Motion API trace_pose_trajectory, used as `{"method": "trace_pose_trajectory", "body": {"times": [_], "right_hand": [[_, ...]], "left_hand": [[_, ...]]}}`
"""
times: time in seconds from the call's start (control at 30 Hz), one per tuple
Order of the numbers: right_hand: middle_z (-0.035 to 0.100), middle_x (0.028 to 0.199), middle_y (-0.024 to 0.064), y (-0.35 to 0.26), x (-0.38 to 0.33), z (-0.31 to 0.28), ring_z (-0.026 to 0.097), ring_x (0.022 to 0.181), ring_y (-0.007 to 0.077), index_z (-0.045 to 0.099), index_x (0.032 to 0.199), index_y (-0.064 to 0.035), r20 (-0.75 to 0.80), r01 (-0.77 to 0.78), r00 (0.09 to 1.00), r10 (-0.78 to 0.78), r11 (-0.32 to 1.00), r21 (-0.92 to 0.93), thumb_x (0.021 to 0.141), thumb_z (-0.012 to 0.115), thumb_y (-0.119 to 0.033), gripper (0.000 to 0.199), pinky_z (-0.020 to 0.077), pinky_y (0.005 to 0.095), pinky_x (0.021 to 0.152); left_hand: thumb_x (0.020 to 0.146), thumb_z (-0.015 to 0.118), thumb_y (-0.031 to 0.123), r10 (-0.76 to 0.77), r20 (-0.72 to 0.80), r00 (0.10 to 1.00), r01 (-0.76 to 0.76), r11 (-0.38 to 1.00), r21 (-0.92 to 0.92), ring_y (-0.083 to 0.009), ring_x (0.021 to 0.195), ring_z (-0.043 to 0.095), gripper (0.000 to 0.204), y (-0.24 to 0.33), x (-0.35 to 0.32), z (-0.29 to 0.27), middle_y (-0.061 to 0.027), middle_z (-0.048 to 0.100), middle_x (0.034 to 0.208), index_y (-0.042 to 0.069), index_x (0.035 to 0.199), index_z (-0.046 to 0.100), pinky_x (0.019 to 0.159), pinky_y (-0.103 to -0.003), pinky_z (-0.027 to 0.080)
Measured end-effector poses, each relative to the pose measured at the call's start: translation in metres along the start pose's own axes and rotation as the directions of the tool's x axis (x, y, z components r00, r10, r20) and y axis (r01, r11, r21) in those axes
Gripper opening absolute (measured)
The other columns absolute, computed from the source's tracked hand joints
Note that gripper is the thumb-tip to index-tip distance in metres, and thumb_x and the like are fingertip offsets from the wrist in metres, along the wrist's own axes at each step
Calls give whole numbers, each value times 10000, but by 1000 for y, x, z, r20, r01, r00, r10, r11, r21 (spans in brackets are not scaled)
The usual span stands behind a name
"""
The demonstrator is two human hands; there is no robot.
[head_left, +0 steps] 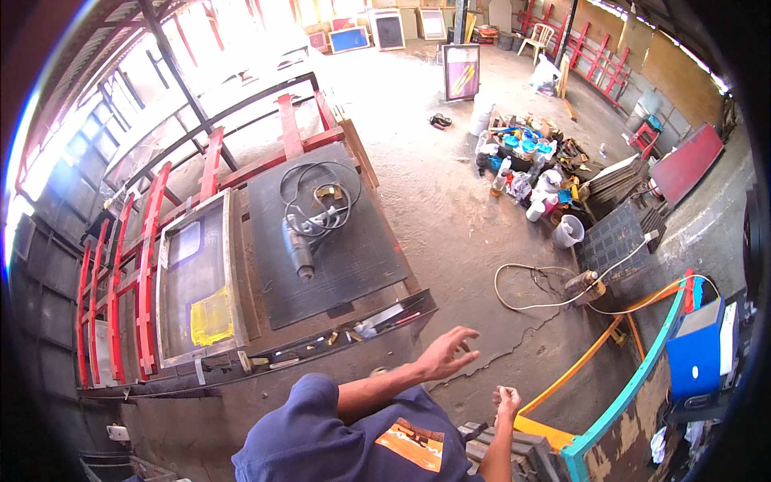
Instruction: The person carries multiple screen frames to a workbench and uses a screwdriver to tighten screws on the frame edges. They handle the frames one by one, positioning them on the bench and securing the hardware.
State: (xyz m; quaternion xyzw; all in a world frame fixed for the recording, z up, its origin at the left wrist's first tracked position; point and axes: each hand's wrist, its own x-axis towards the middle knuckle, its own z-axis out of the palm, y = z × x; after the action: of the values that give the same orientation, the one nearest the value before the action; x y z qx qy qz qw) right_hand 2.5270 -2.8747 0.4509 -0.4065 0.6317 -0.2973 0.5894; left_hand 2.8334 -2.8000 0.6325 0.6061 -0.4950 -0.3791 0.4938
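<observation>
My left hand (pixel 448 354) is held out in front of my body, off the right end of the workbench, with its fingers apart and nothing in them. Lower and to the right, my right hand (pixel 506 399) is raised with the fingers curled in; whether anything small is inside cannot be made out. Nearest to the left hand is the bench's front tray (pixel 377 320), which holds small tools and scraps. On a black board (pixel 353 277) on the bench lies a blue-grey heat gun (pixel 298 247) with its cable coiled. Beside it is a screen-printing frame (pixel 234 277) with a yellow patch.
Red slatted rails (pixel 147 273) run along the bench's left part. Beyond it, a pile of bottles and tubs (pixel 526 153) and a white bucket (pixel 568 231) stand on the floor. A pale cable (pixel 514 307) loops there. Close on my right are a turquoise-edged table (pixel 626 402) and a blue binder (pixel 695 353).
</observation>
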Motion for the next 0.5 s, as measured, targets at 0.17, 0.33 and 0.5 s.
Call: {"method": "trace_pose_trajectory", "body": {"times": [0.17, 0.33, 0.5], "right_hand": [[636, 755, 36, -20, 75, 3, 577, 566, 128, 620, 954, -67, 32, -216, 973, 227, 956, -200, 910, 656, -246, 188, 471, 265, 503], [630, 702, 41, -60, 157, -4, 592, 575, 138, 623, 967, -46, 29, -203, 976, 217, 947, -247, 912, 664, -278, 242, 480, 287, 513], [661, 686, 84, -74, 242, -63, 622, 571, 157, 653, 899, 4, -176, -398, 917, 358, 853, -338, 868, 701, -226, 237, 498, 307, 501]], "left_hand": [[904, 686, 257, -86, 116, 989, 77, 994, 80, -277, 962, 660, 388, -33, 82, 28, -164, 648, 1099, 15, 1193, 595, 843, -386, 535], [918, 634, 325, -130, 153, 980, 119, 990, 77, -294, 900, 686, 406, -39, 213, 36, -186, 687, 1025, -4, 1154, 617, 785, -401, 544], [923, 631, 293, -65, 203, 977, 52, 996, 70, -294, 927, 681, 406, -28, 368, 32, -190, 686, 1050, -26, 1173, 603, 822, -405, 545]]}}
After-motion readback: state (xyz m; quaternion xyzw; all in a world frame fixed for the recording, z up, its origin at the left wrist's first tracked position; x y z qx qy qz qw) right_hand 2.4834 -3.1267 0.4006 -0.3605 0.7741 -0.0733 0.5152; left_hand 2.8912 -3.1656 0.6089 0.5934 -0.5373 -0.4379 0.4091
